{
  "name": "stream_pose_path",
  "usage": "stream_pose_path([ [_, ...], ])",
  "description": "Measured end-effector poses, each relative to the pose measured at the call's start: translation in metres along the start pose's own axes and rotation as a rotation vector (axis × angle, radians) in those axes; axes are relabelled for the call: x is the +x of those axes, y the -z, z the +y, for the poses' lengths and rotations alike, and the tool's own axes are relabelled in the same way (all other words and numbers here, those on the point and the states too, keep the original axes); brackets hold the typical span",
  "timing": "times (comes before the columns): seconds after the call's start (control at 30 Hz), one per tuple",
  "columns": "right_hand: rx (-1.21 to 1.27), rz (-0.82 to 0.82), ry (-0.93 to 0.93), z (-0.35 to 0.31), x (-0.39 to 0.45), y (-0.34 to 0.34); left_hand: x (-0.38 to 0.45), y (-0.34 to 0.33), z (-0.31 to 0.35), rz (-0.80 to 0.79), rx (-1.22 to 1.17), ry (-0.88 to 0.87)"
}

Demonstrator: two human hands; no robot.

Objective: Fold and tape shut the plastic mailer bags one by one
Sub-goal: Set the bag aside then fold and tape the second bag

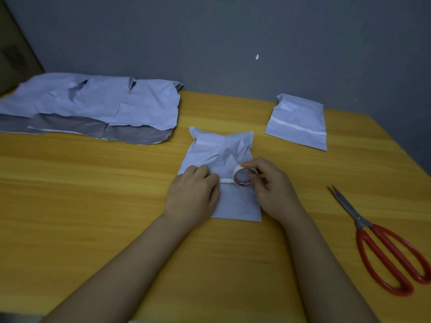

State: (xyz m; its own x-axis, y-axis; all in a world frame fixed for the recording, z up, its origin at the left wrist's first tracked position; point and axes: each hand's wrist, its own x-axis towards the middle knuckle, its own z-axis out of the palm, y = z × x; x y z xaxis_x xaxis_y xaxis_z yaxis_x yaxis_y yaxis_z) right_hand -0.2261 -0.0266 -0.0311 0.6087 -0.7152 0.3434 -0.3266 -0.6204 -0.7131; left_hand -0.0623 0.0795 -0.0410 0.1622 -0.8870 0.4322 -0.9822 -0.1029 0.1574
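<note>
A small roll of white adhesive tape [245, 177] stands on edge on a crumpled white plastic mailer bag [219, 155], which lies folded on the yellow wood-grain table [93, 194] just in front of the person; the roll's inner core carries red printing, too small and blurred to read. The right hand [270, 190] grips the roll, its thumb and fingers curled round the rim; the left hand [193, 194] lies knuckles-up on the bag's left side, its fingertips bent down onto the bag at the free end of a short strip of tape [226, 181] that runs from under them to the roll (whether they pinch the strip or only press on it, I cannot tell). The bag looks puffed and creased at its far end; what it holds, if anything, is hidden.

Well apart at the far right lies a second white mailer bag [298, 122], flat, with a white band of tape across it. At the far left a heap of open white mailer bags [93, 103] overlaps, the grey linings showing along the near edges. A pair of scissors with red loop handles [377, 241] rests closed on the table to the right of the right forearm, blades pointing away; behind the table stands a grey wall [210, 38].
</note>
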Motion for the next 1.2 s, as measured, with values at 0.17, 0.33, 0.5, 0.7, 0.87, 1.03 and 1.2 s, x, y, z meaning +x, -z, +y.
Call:
stream_pose_path([
  [0.17, 0.041, 0.039, -0.067, 0.001, 0.000, -0.001, -0.011, 0.006, 0.005, -0.091, 0.081, -0.037],
  [0.33, -0.012, 0.027, -0.039, -0.001, 0.001, -0.001, -0.014, 0.016, 0.011, -0.206, 0.028, 0.023],
  [0.5, -0.111, 0.039, -0.009, -0.006, 0.000, -0.003, -0.023, 0.019, 0.010, -0.243, -0.097, 0.087],
  [0.7, -0.107, 0.056, 0.005, -0.006, -0.004, -0.005, -0.031, 0.019, 0.010, -0.339, -0.037, 0.136],
  [0.87, -0.068, 0.056, -0.010, -0.006, -0.005, -0.006, -0.032, 0.020, 0.011, -0.426, -0.018, 0.207],
  [1.03, -0.048, 0.061, -0.009, -0.006, -0.007, -0.007, -0.031, 0.024, 0.013, -0.484, -0.007, 0.239],
  [1.2, -0.017, 0.094, -0.023, -0.006, -0.009, -0.009, -0.025, 0.033, 0.011, -0.485, -0.024, 0.241],
])
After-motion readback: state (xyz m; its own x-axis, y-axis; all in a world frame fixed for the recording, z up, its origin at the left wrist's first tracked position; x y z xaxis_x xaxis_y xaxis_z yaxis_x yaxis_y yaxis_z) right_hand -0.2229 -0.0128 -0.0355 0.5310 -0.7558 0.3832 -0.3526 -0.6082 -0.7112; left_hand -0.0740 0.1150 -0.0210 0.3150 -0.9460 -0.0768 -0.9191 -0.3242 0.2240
